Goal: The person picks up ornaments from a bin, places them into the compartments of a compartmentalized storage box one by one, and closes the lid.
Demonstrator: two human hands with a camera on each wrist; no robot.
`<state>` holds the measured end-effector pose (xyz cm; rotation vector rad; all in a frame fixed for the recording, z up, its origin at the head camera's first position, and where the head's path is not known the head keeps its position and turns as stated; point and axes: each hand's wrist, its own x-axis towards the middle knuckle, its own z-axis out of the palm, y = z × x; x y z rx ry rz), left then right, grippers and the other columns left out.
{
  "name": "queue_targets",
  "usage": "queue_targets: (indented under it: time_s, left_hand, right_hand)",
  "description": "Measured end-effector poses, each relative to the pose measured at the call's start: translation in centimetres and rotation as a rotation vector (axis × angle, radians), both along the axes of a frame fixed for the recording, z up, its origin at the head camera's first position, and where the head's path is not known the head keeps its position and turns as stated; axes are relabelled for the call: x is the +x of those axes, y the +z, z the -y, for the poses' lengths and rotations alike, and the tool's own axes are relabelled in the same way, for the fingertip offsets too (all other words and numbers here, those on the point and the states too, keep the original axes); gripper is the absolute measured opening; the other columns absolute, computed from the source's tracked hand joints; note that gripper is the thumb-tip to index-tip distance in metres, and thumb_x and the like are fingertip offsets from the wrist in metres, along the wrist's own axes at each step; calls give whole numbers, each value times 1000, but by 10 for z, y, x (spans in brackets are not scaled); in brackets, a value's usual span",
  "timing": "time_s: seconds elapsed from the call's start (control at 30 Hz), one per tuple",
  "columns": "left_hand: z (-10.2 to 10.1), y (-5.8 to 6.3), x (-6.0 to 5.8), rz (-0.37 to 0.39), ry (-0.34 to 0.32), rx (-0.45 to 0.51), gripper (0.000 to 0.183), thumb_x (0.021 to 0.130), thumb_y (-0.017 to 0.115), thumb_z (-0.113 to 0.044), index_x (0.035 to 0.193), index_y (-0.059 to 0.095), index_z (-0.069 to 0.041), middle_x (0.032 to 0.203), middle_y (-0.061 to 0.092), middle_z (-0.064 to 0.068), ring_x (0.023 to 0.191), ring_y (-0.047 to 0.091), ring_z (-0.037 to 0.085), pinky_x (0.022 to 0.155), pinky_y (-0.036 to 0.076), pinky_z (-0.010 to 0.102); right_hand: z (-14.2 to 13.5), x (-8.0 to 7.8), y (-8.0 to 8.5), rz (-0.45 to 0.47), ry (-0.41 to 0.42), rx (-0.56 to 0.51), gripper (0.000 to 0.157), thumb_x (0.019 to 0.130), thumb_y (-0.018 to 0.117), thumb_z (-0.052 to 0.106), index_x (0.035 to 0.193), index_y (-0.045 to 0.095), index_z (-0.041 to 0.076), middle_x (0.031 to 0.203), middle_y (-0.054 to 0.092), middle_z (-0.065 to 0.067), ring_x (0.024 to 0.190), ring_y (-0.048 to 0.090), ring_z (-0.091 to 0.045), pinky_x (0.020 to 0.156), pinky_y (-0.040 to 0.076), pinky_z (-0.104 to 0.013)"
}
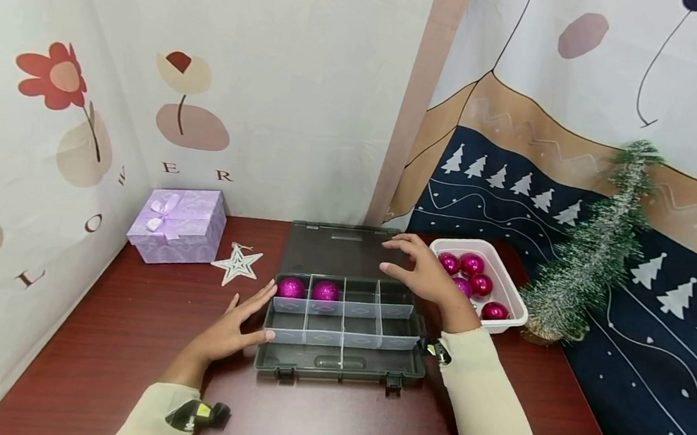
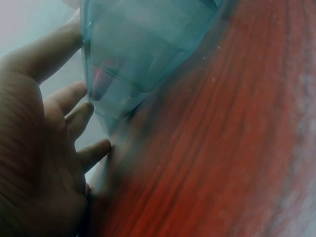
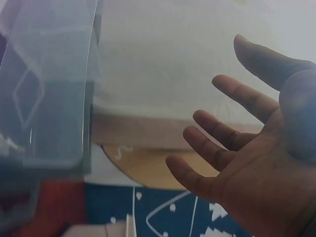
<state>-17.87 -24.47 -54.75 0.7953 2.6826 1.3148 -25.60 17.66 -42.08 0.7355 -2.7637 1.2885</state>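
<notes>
A dark translucent divided box (image 1: 359,360) lies on the table with its lid (image 1: 332,251) folded back. Two glittery magenta baubles (image 1: 291,288) sit in the first two compartments of its back row. My left hand (image 1: 231,333) rests its fingers against the box's left side; in the left wrist view the fingers (image 2: 81,118) touch the clear wall. Above the lid's right part hovers my right hand (image 1: 426,272), its fingers spread and holding nothing, also seen in the right wrist view. Several magenta baubles (image 1: 480,284) lie in a white tray (image 1: 514,302) right of that hand.
A lilac gift box (image 1: 178,228) with a bow stands at the back left, beside a white star ornament (image 1: 236,264). A small frosted tinsel tree (image 1: 592,264) stands right of the tray. Printed cloth walls border the table (image 1: 118,349).
</notes>
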Motion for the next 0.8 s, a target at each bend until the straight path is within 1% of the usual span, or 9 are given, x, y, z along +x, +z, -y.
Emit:
queue_targets:
  time_s: [0.1, 0.23, 0.43, 0.5, 0.63, 0.67, 0.73, 0.77, 0.8]
  left_hand:
    - [-1, 1, 1, 3, 2, 1, 89, 100, 77, -30, 173, 31, -10, 183, 20, 17, 164, 24, 55, 123, -10, 87]
    - [-1, 2, 1, 5, 3, 5, 89, 100, 77, -30, 173, 31, -9, 183, 20, 17, 165, 24, 55, 123, -9, 87]
    - [0, -1, 0, -1, 2, 2, 89, 99, 77, -30, 173, 31, -10, 183, 21, 17, 164, 25, 55, 123, -9, 88]
    - [0, -1, 1, -3, 1, 1, 90, 99, 78, -30, 173, 31, -10, 183, 21, 18, 164, 26, 55, 123, -9, 88]
    - [0, 0, 1, -3, -1, 4, 90, 99, 78, -30, 173, 31, -10, 183, 21, 18, 164, 27, 55, 123, -9, 88]
    - [0, 0, 1, -3, 0, 5, 90, 99, 78, -30, 173, 31, -10, 183, 22, 18, 164, 27, 55, 123, -9, 88]
    - [0, 1, 1, -3, 2, 5, 90, 99, 78, -30, 173, 31, -10, 183, 22, 18, 164, 27, 55, 123, -9, 88]
    - [0, 1, 0, -2, 4, 3, 90, 99, 78, -31, 173, 31, -10, 183, 22, 18, 164, 27, 55, 123, -8, 88]
    - [0, 1, 0, -2, 4, 1, 90, 99, 78, -31, 173, 31, -10, 183, 22, 18, 164, 27, 55, 123, -8, 88]
  right_hand:
    - [-12, 2, -1, 23, -39, 5, 50, 101, 79, 24, 147, 67, 8, 158, 53, -21, 147, 50, -46, 124, 44, -68]
    - [-30, 3, -4, 27, -81, 0, 51, 102, 78, 25, 148, 66, 7, 158, 54, -21, 148, 50, -46, 124, 41, -71]
    - [-57, 8, -11, 16, -133, -9, 51, 103, 76, 26, 148, 66, 6, 160, 53, -24, 152, 45, -48, 125, 38, -74]
    - [-66, 10, -15, 0, -149, -9, 49, 103, 76, 24, 147, 66, 4, 161, 53, -26, 151, 47, -49, 124, 40, -74]
    - [-82, 12, -22, -43, -175, -19, 45, 103, 75, 16, 144, 66, -2, 155, 58, -27, 143, 54, -49, 118, 49, -69]
    - [-86, 13, -23, -51, -185, -15, 44, 104, 75, 16, 143, 67, -3, 153, 59, -27, 140, 55, -48, 116, 52, -65]
    - [-93, 14, -24, -49, -203, -16, 43, 104, 75, 16, 142, 67, -3, 151, 61, -26, 139, 56, -46, 115, 53, -58]
    - [-97, 15, -24, -40, -211, -15, 43, 104, 75, 17, 142, 67, -2, 150, 62, -25, 135, 57, -46, 110, 56, -55]
    - [-101, 15, -24, -31, -220, -16, 43, 105, 74, 17, 143, 67, -2, 151, 61, -25, 136, 57, -45, 111, 55, -54]
